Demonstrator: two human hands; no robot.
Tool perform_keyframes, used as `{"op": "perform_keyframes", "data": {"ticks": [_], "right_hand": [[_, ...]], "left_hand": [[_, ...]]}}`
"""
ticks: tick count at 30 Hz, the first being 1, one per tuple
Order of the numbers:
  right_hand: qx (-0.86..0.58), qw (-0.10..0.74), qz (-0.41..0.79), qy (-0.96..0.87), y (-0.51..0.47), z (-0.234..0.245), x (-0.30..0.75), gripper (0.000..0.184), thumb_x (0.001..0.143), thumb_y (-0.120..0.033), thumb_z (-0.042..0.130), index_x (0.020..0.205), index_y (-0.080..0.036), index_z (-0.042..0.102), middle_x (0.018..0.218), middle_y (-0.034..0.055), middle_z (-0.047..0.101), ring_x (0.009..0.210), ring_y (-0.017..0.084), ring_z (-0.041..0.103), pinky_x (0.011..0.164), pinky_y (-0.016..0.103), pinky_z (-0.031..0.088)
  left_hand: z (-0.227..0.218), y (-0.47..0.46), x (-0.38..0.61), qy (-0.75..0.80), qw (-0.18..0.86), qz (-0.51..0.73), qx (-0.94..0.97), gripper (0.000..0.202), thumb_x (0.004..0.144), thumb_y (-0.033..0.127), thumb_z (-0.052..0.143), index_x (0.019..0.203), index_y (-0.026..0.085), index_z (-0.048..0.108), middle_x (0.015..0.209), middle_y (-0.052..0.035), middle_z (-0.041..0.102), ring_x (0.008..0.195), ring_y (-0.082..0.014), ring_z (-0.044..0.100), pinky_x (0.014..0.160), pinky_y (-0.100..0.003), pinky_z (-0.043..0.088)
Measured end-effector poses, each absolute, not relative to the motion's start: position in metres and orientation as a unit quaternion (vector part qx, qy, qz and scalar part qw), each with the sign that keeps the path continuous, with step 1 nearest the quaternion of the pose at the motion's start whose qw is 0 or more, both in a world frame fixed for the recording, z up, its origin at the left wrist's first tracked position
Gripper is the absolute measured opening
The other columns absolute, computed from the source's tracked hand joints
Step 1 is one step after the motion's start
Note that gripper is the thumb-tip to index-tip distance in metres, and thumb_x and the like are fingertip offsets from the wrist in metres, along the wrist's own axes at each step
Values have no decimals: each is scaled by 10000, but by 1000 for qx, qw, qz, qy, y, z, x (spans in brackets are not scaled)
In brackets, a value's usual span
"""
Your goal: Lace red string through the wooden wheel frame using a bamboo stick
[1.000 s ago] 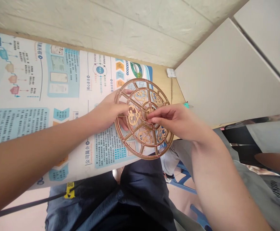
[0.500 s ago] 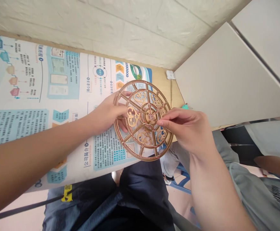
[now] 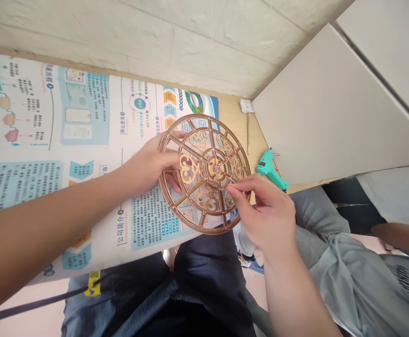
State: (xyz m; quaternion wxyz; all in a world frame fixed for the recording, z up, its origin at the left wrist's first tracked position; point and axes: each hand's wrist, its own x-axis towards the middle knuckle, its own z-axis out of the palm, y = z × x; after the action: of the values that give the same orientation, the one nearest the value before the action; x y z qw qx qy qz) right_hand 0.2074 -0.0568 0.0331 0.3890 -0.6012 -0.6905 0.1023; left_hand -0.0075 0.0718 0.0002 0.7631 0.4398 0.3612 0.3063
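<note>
A round gold-brown openwork wheel (image 3: 209, 232), with spokes, scroll ornaments and a small hub, is held tilted above the poster-covered table. My left hand (image 3: 155, 164) grips its left rim, thumb on the near face and fingers behind it. Thin reddish wire (image 3: 218, 164) runs over the hub and along the rings. At the lower right of the inner ring, my right hand (image 3: 267, 210) pinches thumb and forefinger together on the thin wire; the fingertips hide the exact point of hold.
A printed poster (image 3: 85, 187) covers the table. To the right, a teal glue gun (image 3: 271, 171) lies by a pale panel (image 3: 330, 117). A small white object (image 3: 247, 106) sits at the back. Another person in grey (image 3: 352, 276) is at the right.
My right hand has moved down and slightly left around the inner ring, still pinched. The wheel has shifted a little left. More of the glue gun shows.
</note>
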Motion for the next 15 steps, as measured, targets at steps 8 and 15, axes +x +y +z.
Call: {"op": "perform_keyframes", "data": {"ticks": [8,15], "right_hand": [[-708,403,124,-567,-95,18,256,128,887,-227,809,759,-235,813,756,-5,756,678,127,668,646,255,497],[-726,476,169,-467,-93,16,276,105,753,-235,884,676,-217,815,662,21,738,578,123,618,565,234,460]], "left_hand": [[9,70,-7,377,767,297,426,1035,495,240,749,1476,177,427,648,-11,647,477,-259,607,374,-300,556],[14,68,-5,388,762,288,432,1051,481,267,770,1474,187,434,659,14,648,490,-234,611,374,-256,540]]}}
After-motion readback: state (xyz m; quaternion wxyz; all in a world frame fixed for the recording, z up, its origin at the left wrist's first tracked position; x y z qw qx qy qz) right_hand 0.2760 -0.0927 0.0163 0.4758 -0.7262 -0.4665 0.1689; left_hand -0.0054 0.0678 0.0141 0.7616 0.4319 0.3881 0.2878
